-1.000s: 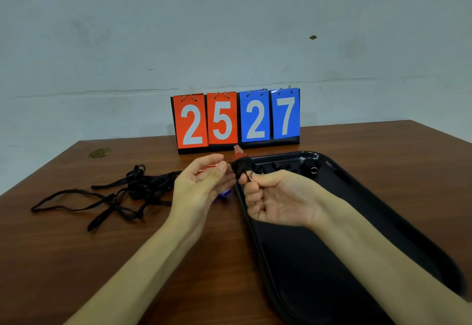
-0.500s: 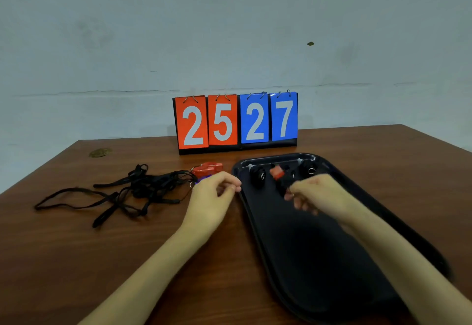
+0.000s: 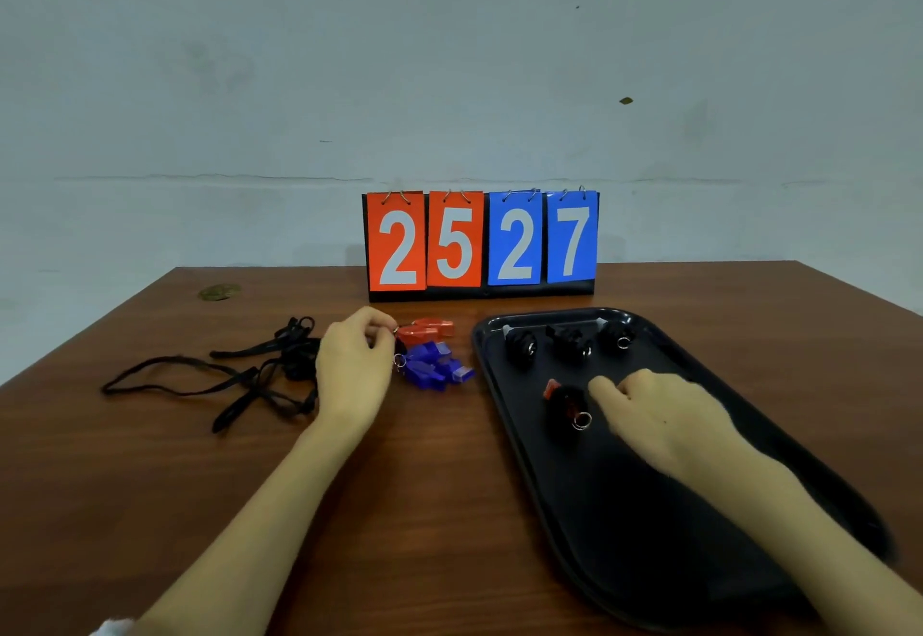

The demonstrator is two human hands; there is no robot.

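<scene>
Comparing w/ 1 s ago: both hands were then raised together over the tray's far-left corner, working one cord-wound whistle. They are now well apart.

Wound whistle [image 3: 564, 398] now lies on the tray [image 3: 749, 510] floor, left of centre. It sits nearer than the three bundles [image 3: 569, 343] lined along the far end, w/ its ring on the near side.

Right hand [image 3: 664, 415] has come down just right of it, fingers loosely curled, holding nothing. Whether the thumb tip still touches the bundle cannot be confirmed; view is soft there.

Left hand [image 3: 349, 365] has moved out over the bench [image 3: 150, 485]. Its thumb and forefinger are pinched on the ring of a red whistle [image 3: 419, 335], which lies just beyond the blue whistles [image 3: 434, 368]. Loose lanyards [image 3: 249, 370] lie left of that hand.

Assessment: unit no. 4 deposited, that cycle closed. Next unit is already gripped on the bench and will prob. need a lanyard drawn from the pile before winding.
</scene>
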